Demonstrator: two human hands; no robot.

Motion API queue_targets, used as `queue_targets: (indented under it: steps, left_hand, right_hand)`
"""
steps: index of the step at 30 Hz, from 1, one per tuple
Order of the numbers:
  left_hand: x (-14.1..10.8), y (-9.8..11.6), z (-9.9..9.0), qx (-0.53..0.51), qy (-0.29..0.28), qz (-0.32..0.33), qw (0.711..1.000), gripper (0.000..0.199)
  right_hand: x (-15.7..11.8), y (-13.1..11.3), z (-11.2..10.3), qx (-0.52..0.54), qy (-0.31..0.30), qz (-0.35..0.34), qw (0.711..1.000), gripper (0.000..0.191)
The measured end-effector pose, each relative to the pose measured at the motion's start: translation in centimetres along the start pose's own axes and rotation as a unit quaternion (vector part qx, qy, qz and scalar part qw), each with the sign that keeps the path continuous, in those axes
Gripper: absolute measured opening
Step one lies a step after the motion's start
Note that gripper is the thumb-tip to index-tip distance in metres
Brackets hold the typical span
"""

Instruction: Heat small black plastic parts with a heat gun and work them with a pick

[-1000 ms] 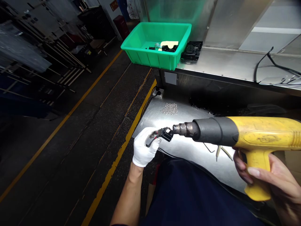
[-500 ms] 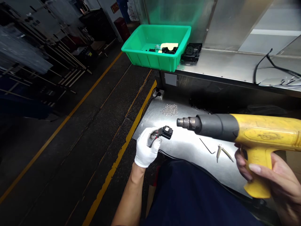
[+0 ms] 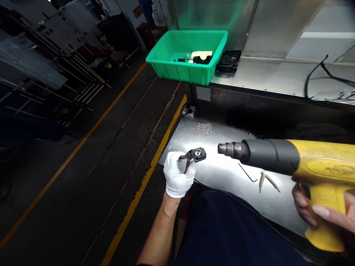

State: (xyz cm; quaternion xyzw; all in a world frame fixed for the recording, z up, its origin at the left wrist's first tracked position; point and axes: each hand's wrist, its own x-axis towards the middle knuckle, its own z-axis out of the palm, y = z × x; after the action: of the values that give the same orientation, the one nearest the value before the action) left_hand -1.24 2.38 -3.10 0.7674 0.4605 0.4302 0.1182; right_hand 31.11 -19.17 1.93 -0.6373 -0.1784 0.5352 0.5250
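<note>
Dim workshop floor [image 3: 77, 199] with yellow lines spreads out on the left, and beside it stands a brushed-steel table [image 3: 222, 175] under a metal shelf [image 3: 266, 74], where a green bin [image 3: 181, 72] sits next to a black moulded part [image 3: 229, 62] and a pair of glasses [image 3: 306, 87]. Over the table, the white-gloved left hand [image 3: 179, 175] is curled round a red-and-black gripping tool [image 3: 188, 162], whose far end meets a small black block [image 3: 202, 156] with a round silver piece [image 3: 198, 152] in its upper face. The bare right hand [image 3: 334, 218] wraps the handle of a yellow heat gun [image 3: 318, 159], thumb and fingers closed about it; its metal nozzle [image 3: 231, 149] points toward the block, with a gap between them. Near the far edge lie many shiny little metal pieces [image 3: 202, 129], while a hex key [image 3: 247, 172] and small pliers [image 3: 262, 181] rest below the gun
</note>
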Motion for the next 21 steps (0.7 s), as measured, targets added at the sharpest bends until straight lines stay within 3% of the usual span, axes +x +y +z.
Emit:
queue_targets:
  steps: [3,9,21]
  left_hand:
    - [0.4,0.1,0.1,0.023,0.024,0.025,0.999,0.028]
    - [0.6,0.2,0.1,0.058,0.049,0.034,0.997,0.023]
    - [0.3,0.1,0.0,0.076,0.079,0.025,0.994,0.024]
  right_hand:
    - [-0.5,-0.7,0.8,-0.058,-0.015,-0.001,0.998,0.025]
    - [-1.2,-1.8,2.6,-0.054,0.002,0.003,0.999,0.029]
    - [-1.2,-1.2,2.5,-0.062,-0.01,0.012,0.998,0.032]
